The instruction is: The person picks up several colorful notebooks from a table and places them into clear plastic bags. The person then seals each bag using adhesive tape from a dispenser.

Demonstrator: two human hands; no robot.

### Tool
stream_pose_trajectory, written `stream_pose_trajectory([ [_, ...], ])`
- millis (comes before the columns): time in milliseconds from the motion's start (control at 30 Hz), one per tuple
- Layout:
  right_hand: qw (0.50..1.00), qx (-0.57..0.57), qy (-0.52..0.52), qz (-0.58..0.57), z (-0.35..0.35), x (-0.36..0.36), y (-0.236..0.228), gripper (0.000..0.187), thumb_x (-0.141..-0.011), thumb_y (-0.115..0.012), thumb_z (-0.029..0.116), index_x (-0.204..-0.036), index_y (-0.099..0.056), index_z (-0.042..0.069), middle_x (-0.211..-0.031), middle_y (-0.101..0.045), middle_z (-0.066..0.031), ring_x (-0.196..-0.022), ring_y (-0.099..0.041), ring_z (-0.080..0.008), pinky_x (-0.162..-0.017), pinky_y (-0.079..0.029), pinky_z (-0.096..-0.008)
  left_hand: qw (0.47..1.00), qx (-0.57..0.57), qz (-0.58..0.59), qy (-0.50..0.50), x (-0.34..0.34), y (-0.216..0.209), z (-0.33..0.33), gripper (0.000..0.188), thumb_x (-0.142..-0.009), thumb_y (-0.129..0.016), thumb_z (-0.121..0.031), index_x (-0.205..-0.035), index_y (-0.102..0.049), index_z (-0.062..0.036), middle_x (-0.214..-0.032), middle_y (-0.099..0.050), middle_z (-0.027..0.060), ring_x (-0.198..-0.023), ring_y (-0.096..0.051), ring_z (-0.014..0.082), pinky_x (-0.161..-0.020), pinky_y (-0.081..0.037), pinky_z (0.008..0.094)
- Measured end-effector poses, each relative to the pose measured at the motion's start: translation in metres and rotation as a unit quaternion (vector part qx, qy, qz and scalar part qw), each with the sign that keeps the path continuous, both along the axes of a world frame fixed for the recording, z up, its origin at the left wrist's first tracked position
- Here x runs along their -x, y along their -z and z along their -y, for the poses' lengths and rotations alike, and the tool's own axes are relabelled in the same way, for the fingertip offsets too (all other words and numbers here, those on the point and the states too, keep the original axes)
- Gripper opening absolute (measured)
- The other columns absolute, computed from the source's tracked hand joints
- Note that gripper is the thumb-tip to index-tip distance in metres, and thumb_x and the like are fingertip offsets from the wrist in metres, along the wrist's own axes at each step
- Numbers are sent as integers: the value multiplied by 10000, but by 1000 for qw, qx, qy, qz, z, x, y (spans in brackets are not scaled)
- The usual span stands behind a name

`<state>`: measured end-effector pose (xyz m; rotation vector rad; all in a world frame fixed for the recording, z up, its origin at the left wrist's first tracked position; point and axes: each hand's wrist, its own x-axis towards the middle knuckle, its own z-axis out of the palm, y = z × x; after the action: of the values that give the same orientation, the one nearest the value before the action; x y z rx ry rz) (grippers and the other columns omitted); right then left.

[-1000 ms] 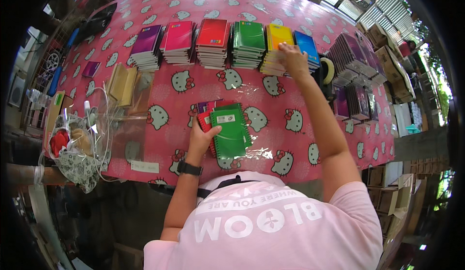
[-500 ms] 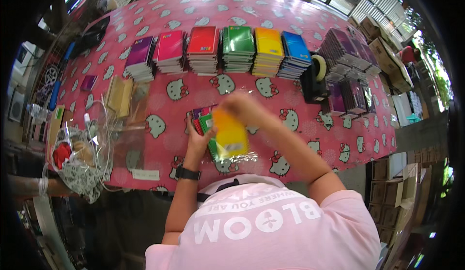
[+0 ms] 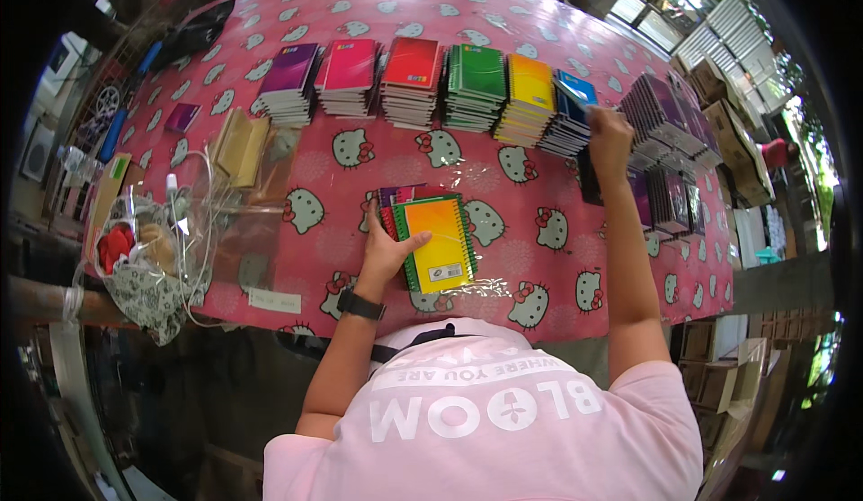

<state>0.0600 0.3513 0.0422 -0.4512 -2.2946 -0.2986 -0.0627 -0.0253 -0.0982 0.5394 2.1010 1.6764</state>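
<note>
- Yellow notebook uppermost at the near middle of the pink tablecloth, loosely fanned over green, red and purple notebooks.
- Clasped from the left by the left hand: thumb across the yellow cover, fingers curled at the left edge, lower fingertips hidden.
- Stretched out to the far right, the right hand, with fingertips at the near right corner of the top blue notebook, on the last stack of the far row; cannot tell at this size whether pinched tight or merely touching.
- Probably light one at a time, a little heavier as a bundle; nothing to strain a single hand.
- Likely stiff enough in the cover to stay flat, yet bendable at a corner when lifted from there alone.
- Glossy, by the glare, so apt to slide cover over cover; best pressed from above by the thumb and backed from beneath by the fingers.
- Coils along both left and right sides of the fanned pile: liable to snag or catch on each other, so better gripped along a plain edge.
- Not brittle, by the look; at most, creased corners or bent wire from rough handling.
</note>
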Motion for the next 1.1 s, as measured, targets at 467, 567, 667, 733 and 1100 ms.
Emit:
stream_pose_trajectory([
  [467,892,417,-173,-19,219,35,114,728,-712,-748,191,-1319,-368,63,-1212,-497,-169,-1097,-489,-266,-930,-406,-388,985,-119,105,69,4,-19,3,790,-721,-776,-207,-1315,-298,1,-1156,-535,139,-1013,-566,211,-865,-476,326],
  [567,666,705,-229,-84,227,20,91,904,-669,-796,241,-1372,-255,67,-1214,-494,-166,-1099,-503,-263,-935,-411,-386,966,-233,104,44,-8,-48,4,956,-633,-812,-53,-1378,-213,-27,-1150,-537,146,-1036,-560,212,-886,-466,325],
  [667,519,797,-288,-110,224,5,60,1027,-577,-844,154,-1384,-214,80,-1193,-503,-115,-1091,-518,-227,-926,-433,-365,954,-255,62,145,-10,-86,6,906,-637,-798,-29,-1361,-253,-29,-1168,-529,125,-1061,-540,207,-915,-442,321],
  [733,546,771,-318,-80,213,7,53,1063,-549,-840,44,-1392,-196,106,-1185,-502,-98,-1096,-509,-216,-933,-434,-362,957,-205,26,202,0,-86,9,870,-628,-797,-25,-1337,-293,-33,-1174,-522,111,-1081,-525,198,-929,-431,326],
  [1100,615,711,-340,-28,231,12,76,938,-512,-860,104,-1288,-334,95,-1192,-468,-77,-1140,-437,-201,-991,-353,-366,966,-201,-89,135,-10,-59,4,814,-560,-740,16,-1271,-352,-66,-1148,-518,108,-1085,-520,203,-918,-434,331],
])
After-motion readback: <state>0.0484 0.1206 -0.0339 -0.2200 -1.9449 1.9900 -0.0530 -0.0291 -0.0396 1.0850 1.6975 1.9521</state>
